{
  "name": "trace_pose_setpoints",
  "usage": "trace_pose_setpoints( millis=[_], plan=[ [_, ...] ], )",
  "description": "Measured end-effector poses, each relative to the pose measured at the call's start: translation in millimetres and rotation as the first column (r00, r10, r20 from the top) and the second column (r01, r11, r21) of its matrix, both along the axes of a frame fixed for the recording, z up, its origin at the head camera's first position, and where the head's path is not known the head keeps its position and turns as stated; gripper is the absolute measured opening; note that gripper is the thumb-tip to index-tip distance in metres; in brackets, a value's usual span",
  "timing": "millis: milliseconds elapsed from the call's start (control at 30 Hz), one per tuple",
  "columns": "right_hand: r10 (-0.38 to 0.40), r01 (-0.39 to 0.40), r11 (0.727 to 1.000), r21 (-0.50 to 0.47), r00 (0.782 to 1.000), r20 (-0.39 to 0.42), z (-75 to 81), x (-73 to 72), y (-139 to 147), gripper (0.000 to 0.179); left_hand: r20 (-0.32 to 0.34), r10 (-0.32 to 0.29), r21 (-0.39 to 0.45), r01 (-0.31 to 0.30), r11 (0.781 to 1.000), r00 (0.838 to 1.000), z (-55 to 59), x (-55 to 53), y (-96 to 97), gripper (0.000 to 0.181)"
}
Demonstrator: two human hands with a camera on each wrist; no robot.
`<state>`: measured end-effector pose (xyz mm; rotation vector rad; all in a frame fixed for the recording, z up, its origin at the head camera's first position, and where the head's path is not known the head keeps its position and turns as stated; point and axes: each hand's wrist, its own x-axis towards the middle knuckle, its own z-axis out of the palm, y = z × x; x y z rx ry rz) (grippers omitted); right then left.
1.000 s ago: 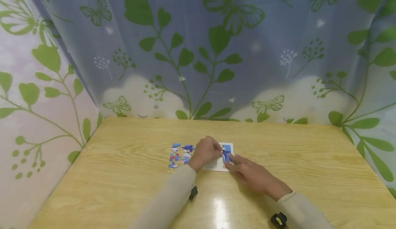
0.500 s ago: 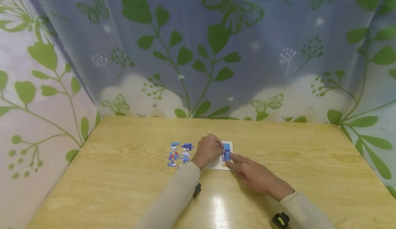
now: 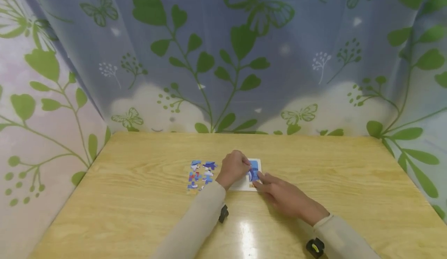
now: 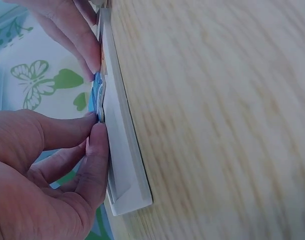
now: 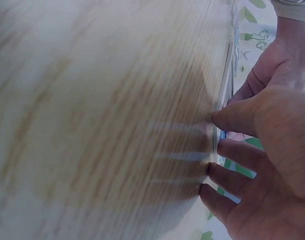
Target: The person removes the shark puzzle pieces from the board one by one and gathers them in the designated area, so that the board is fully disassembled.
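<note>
A white puzzle tray (image 3: 241, 186) lies on the table, its right side filled with blue, dolphin-like picture pieces. My left hand (image 3: 233, 169) is over the tray and covers its left part. In the left wrist view, the thumb and index finger of that hand pinch the edge of a blue puzzle piece (image 4: 98, 95) lying at the tray's surface. My right hand (image 3: 284, 195) rests at the tray's right edge with fairly straight fingers, its fingertips touching the pieces and the rim. Several loose puzzle pieces (image 3: 208, 166) lie left of the tray, partly hidden by my left arm.
The wooden table (image 3: 139, 212) reaches back to a patterned curtain (image 3: 195, 57) with green leaves and butterflies. More of this cloth hangs along both sides. A black wrist device (image 3: 315, 247) sits under the right sleeve, and another (image 3: 223, 214) at the left.
The left fingers have moved slightly right and closer to the filled pieces, still pinching. The right hand stays nearly in place. The head view has shifted a little.
</note>
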<state>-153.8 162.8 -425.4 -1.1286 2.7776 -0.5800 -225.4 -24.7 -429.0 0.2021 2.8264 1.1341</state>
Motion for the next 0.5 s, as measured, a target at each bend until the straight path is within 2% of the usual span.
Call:
trace_pose_setpoints(
  millis=[333, 500],
  plan=[
    [-0.010, 0.010, 1.000, 0.011, 1.000, -0.015, -2.6, 1.4, 1.4, 0.033, -0.006, 0.016, 0.013, -0.016, 1.000, 1.000, -1.7, 0.8, 0.5, 0.004],
    [0.000, 0.000, 1.000, -0.002, 0.999, -0.034, -3.5, -1.3, 0.8, 0.033, 0.022, 0.039, 0.010, -0.039, 0.999, 0.999, 1.2, -1.0, -0.2, 0.005]
  ],
)
